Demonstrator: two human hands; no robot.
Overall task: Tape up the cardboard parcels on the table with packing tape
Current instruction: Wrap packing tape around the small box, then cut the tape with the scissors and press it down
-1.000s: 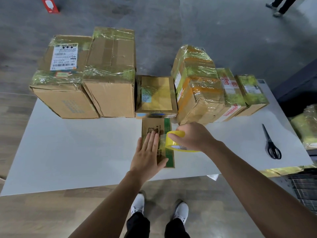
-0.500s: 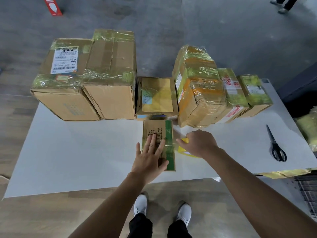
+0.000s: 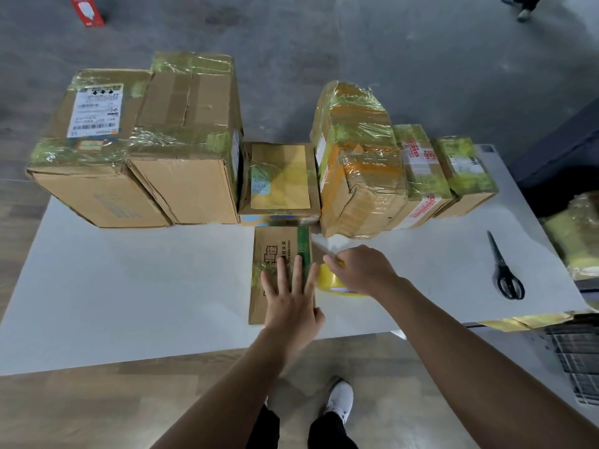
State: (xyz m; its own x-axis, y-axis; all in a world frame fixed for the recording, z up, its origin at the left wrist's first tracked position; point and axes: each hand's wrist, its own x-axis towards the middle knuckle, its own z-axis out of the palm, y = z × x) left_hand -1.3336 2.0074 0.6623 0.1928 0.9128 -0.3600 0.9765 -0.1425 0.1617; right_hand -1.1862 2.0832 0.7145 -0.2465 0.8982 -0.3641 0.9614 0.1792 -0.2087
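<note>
A small flat cardboard parcel (image 3: 275, 247) with a green stripe and black print lies near the front of the white table (image 3: 129, 286). My left hand (image 3: 290, 298) presses flat on it, fingers straight and spread. Just right of the parcel, my right hand (image 3: 363, 270) grips a yellow roll of packing tape (image 3: 327, 278), which sits low at the table surface beside the parcel's right edge. Most of the roll is hidden under my hand.
A row of taped cardboard parcels stands along the table's back: two big boxes (image 3: 146, 150) at left, a flat one (image 3: 280, 183) in the middle, several wrapped ones (image 3: 363, 166) at right. Black scissors (image 3: 505, 270) lie at right. Tape strips (image 3: 531, 320) hang on the right front edge.
My right hand lowered the tape roll from above the parcel's right side down beside it, then edged back toward the parcel. My left hand stayed flat on the parcel.
</note>
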